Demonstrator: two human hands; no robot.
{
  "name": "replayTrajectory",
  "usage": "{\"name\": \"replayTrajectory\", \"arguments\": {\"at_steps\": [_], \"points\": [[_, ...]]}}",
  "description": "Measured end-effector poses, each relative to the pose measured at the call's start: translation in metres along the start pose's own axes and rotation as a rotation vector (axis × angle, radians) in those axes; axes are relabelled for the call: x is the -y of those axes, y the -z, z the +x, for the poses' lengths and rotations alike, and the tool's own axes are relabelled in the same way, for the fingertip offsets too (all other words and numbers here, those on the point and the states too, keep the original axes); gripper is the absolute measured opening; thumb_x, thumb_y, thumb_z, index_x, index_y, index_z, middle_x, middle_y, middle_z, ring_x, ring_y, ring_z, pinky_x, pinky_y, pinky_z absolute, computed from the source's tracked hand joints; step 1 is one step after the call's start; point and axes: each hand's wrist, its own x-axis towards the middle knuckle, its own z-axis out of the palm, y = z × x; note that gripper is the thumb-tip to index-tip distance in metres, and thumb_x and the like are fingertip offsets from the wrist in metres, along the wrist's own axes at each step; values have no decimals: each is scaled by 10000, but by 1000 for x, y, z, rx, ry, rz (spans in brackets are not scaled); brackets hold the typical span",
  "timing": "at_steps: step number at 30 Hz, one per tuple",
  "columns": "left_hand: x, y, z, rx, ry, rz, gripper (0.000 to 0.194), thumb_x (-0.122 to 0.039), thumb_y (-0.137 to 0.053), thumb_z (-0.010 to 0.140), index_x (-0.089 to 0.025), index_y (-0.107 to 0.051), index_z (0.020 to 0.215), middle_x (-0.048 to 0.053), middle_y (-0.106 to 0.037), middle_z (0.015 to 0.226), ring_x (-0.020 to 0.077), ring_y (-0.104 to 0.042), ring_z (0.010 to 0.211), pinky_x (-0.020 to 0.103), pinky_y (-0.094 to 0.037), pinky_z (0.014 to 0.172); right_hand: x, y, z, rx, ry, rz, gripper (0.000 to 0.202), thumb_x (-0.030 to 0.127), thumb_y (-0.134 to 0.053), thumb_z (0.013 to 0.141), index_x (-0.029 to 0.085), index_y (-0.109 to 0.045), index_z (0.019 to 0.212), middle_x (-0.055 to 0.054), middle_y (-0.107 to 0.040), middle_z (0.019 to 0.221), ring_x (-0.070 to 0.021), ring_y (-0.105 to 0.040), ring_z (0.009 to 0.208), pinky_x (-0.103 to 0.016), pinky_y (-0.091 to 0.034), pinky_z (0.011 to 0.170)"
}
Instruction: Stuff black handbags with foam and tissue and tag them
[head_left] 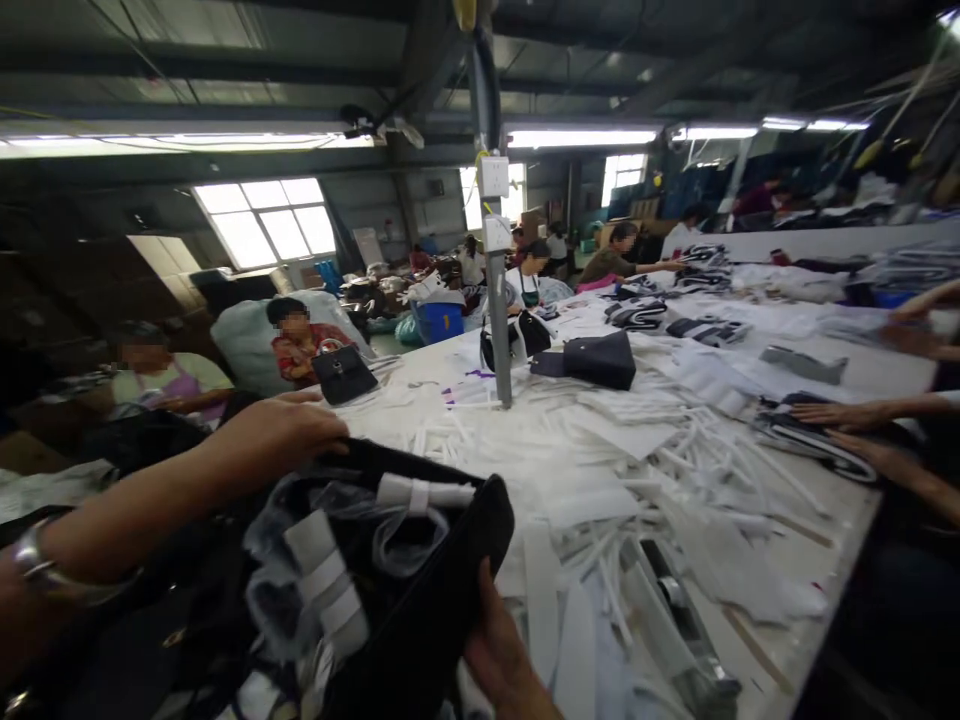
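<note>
2 hands clamp the open black bag point(420, 610): left hand point(281, 432) at 11 o'clock, right hand point(504, 655) at 5 o'clock, fingers closed on its rim.

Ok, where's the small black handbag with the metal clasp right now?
In the head view, the small black handbag stands at the table's far left edge, just beyond the left hand, left of the grey pole.

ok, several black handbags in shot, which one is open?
The black bag held between the left hand and right hand, nearest the camera: its mouth gapes, showing white paper stuffing. The bags farther up the table are closed.
</note>
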Motion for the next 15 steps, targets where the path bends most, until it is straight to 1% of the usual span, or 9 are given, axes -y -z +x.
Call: {"name": "replayTrajectory", "arguments": {"at_steps": [2,3,6,8,11,12,13,14,15], "points": [[-26,0,33,-50,-106,65,177,-287,-600,876,-254,-759,945,22,-755,944,236,-649,930,451,-333,1095,54,0,10,-87,143,23,593,604,-781,712,166,-714,1107,-85,-737,1151,-298,-582,1245,-462,-393,1136],[-37,2,46,-118,-131,76,241,-242,-541,907,-252,-740,1042,33,-746,1025,240,-636,981,454,-340,1094,83,-2,16,-119,239,26,561,572,-788,723,179,-712,1115,-71,-736,1157,-287,-572,1259,-458,-387,1143],[-64,8,60,-333,-164,51,327,-267,-451,970,-231,-669,1209,63,-696,1192,243,-600,1087,432,-410,1054,170,-14,36,-130,525,-34,559,564,-754,767,187,-692,1174,-75,-703,1232,-271,-506,1329,-456,-353,1169],[-73,7,52,-380,-204,6,325,-306,-442,982,-240,-677,1196,56,-697,1199,230,-615,1090,430,-412,1074,228,-25,51,-100,727,-101,540,544,-709,821,185,-668,1222,-80,-658,1307,-254,-481,1351,-450,-337,1175],[-76,-1,20,-298,-243,-89,308,-274,-462,966,-305,-691,1170,5,-707,1198,192,-652,1079,423,-340,1155,308,-37,78,-93,998,-204,512,537,-686,838,177,-680,1203,-110,-576,1403,-253,-489,1343,-443,-373,1138],[-76,-7,6,-265,-225,-125,306,-267,-472,961,-320,-693,1165,-5,-709,1198,183,-661,1077,414,-324,1168,330,-38,89,-145,1062,-282,499,561,-629,866,164,-701,1159,-139,-544,1428,-250,-499,1333,-426,-403,1105],[-74,-14,-8,-240,-184,-163,300,-270,-481,958,-325,-697,1159,-8,-711,1196,179,-664,1081,402,-321,1172,347,-37,101,-241,1100,-385,515,581,-501,919,148,-732,1078,-164,-535,1428,-245,-514,1319,-399,-441,1046],[-71,-24,-22,-224,-121,-204,289,-284,-489,957,-320,-702,1150,-3,-714,1191,181,-663,1091,389,-333,1166,359,-34,114,-283,1069,-425,592,555,-358,962,117,-755,976,-172,-529,1432,-253,-484,1339,-379,-442,1006],[-67,-36,-37,-212,-42,-248,283,-302,-491,959,-310,-706,1142,6,-716,1189,187,-658,1102,377,-357,1150,363,-29,125,-312,1004,-460,699,501,-230,970,62,-761,853,-153,-556,1408,-301,-446,1346,-376,-432,966]]}}
